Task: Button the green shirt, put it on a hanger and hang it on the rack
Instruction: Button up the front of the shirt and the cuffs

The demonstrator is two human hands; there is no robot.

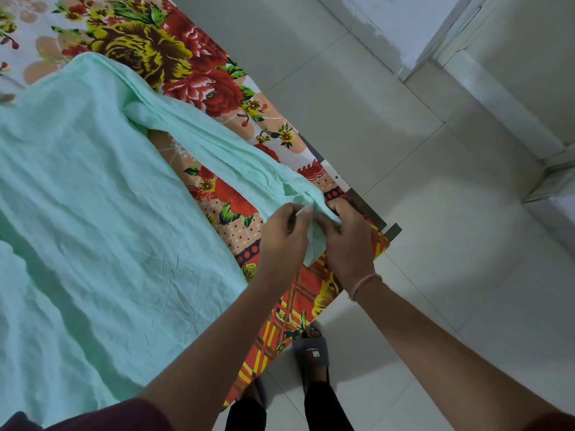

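Lying spread flat across the bed, the green shirt (93, 213) fills the frame from 9 o'clock through centre, its cloth creased, with the floral bedsheet (174, 54) showing beyond it from 11 to 12 o'clock. One sleeve (211, 141) runs diagonally from the shirt body toward 3 o'clock, crossing the bedsheet, and ends at the cuff (312, 231) near the bed's corner. Left hand (286, 237): fingers curled, thumb and fingertips pinched on the cuff fabric from its 9 o'clock side; forearm enters from 7 o'clock, out of a dark maroon sleeve. Right hand (348, 241): fingers bent and pressed onto the same cuff from its 3 o'clock side, thumb tip touching the cloth close to the left thumb; the two hands nearly meet over the cuff. Whether a button sits between the fingers cannot be told; the cloth hides it. A pink thread band (364, 283) circles the right wrist. Just past the right hand, at 2 o'clock from it, a dark wooden bed frame corner (390, 230) shows under the sheet edge. Below the hands, toward 6 o'clock, a foot in a dark slide sandal (312, 353) stands on the pale tiled floor (451, 213), which takes up the whole frame from 12 to 5 o'clock.
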